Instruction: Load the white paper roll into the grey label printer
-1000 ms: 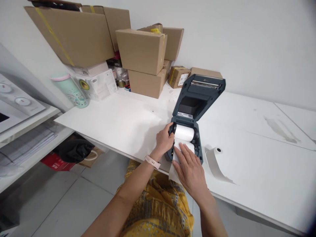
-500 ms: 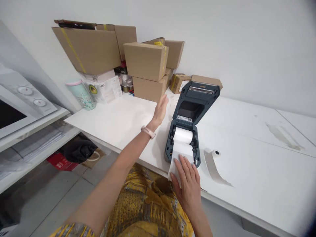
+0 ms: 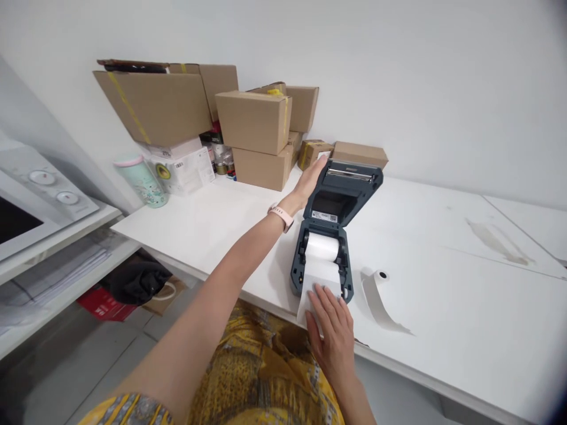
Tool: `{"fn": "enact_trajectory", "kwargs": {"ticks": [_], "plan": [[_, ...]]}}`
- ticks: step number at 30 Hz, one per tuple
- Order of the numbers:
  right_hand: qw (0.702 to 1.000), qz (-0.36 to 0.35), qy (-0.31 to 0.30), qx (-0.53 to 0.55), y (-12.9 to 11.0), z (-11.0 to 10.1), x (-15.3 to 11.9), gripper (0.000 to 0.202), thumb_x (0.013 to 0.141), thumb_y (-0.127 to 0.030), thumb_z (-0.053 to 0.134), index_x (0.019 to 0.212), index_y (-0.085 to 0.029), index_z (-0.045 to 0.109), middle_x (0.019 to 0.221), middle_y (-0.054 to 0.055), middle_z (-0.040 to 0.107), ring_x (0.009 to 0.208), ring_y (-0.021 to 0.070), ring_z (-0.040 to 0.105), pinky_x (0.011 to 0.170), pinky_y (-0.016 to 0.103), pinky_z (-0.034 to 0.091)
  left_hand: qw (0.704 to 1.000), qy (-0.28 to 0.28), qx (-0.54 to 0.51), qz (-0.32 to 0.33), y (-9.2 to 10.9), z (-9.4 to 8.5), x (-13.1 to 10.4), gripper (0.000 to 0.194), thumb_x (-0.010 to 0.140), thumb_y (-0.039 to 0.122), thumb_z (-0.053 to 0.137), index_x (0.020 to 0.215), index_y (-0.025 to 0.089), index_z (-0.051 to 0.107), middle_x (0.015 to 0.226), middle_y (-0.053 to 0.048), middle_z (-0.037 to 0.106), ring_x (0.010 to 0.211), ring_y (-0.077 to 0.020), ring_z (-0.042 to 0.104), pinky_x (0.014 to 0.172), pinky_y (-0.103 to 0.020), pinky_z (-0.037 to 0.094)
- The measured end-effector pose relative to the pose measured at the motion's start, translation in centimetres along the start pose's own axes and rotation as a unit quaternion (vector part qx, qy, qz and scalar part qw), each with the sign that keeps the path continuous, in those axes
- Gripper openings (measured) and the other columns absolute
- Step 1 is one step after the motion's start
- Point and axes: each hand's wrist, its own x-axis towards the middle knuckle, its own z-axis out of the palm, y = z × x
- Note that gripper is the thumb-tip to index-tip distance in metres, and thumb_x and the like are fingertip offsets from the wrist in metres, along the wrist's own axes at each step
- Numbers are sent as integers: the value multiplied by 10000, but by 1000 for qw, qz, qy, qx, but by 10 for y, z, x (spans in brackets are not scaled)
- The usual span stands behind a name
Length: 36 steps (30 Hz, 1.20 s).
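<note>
A dark label printer [image 3: 297, 268] stands near the table's front edge with its lid [image 3: 358, 198] raised. Inside sits a white paper roll [image 3: 322, 247], and its paper strip [image 3: 315, 277] runs out over the printer's front. My right hand [image 3: 332, 324] lies flat on that strip, fingers stretched out. At the lid's left side is my left hand [image 3: 310, 180], its fingers extended up along the edge; part of them is hidden behind the lid. A pink band circles my left wrist. Right of the printer lies a small used roll core [image 3: 381, 276] with a curling strip of backing paper [image 3: 380, 307].
Stacked cardboard boxes [image 3: 254, 121] stand at the back against the wall. A mint tumbler [image 3: 144, 183] and a white box [image 3: 188, 173] are at the table's left end. To the far left, a white microwave [image 3: 48, 189] rests on a shelf.
My left hand has moved right and away from me, from beside the printer to the raised lid. My right hand stays on the paper strip. The view has shifted slightly.
</note>
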Motion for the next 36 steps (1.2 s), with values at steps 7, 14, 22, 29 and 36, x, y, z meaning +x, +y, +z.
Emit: {"fn": "enact_trajectory", "kwargs": {"ticks": [7,14,22,29,36], "plan": [[999,-7,35,14,1,3,-1,441,916,-77,640,1346,-170,605,1306,141,720,1348,245,599,1175,452,405,975,-26,104,195,-14,-7,-73,641,1007,699,297,1395,266,569,1496,-53,573,1427,-261,495,1236,-417,330],[994,13,101,48,6,-8,-6,468,873,-26,644,1319,-168,632,1184,144,764,1181,276,704,1018,479,543,950,-90,198,224,-28,-21,-131,696,990,710,275,1519,289,439,1660,-86,367,1549,-297,320,1283,-469,278],[943,166,287,4,28,-31,6,355,917,-136,598,1254,-205,683,1085,120,760,1027,305,721,849,512,592,905,-130,281,291,-69,-35,-176,656,1025,640,234,1577,294,313,1693,-122,274,1579,-305,244,1270,-550,296],[926,226,300,41,27,-31,23,318,982,-220,533,1260,-181,683,1142,133,739,1071,300,696,889,516,573,878,-84,316,349,-89,-31,-202,638,1028,612,277,1542,242,355,1615,-170,415,1559,-317,296,1232,-588,345],[927,212,286,117,31,-36,82,352,1042,-260,396,1241,-181,676,1192,130,710,1170,292,659,975,536,539,883,-24,311,350,-103,-17,-205,515,1025,570,299,1351,224,494,1462,-173,593,1477,-306,452,1169,-592,417]]}}
